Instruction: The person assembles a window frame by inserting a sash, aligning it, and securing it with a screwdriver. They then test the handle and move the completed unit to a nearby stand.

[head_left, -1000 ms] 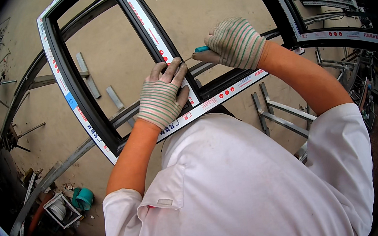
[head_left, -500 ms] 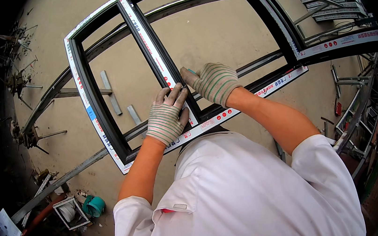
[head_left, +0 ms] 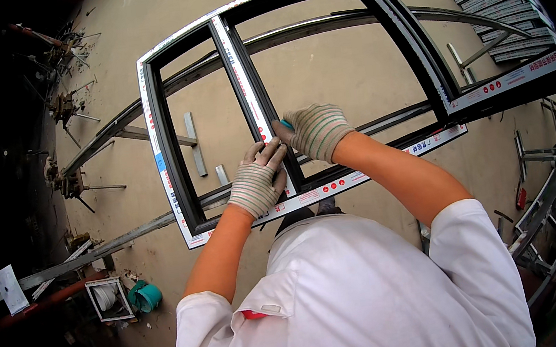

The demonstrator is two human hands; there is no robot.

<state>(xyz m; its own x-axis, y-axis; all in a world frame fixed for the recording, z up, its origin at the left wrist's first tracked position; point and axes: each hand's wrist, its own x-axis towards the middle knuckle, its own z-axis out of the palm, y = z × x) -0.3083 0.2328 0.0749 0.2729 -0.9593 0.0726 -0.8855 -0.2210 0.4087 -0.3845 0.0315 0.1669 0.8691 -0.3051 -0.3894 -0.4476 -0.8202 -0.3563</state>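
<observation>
A large black window frame [head_left: 158, 136] with white printed protective film lies flat across metal rails ahead of me. A film-covered divider bar [head_left: 234, 68] runs through it. My left hand [head_left: 255, 184], in a striped knit glove, lies on the near part of this bar with its fingers stretched out. Just right of it, my gloved right hand [head_left: 320, 132] is closed at the bar's right edge. A small teal object [head_left: 287, 124] shows between its thumb and fingers; the rest is hidden in the glove. The fingertips of both hands nearly meet over the bar.
Another film-covered frame piece [head_left: 510, 81] joins at the right. Stacked profiles [head_left: 500, 4] lie at the far right. Metal clamps [head_left: 65, 109] stand along the left. A teal bucket [head_left: 145, 297] sits at the lower left, and a metal rack [head_left: 546, 210] at the right.
The whole view has shifted, so the frame appears farther right and slightly lower. Both hands keep nearly the same place on the divider bar, the right still closed on the teal object.
</observation>
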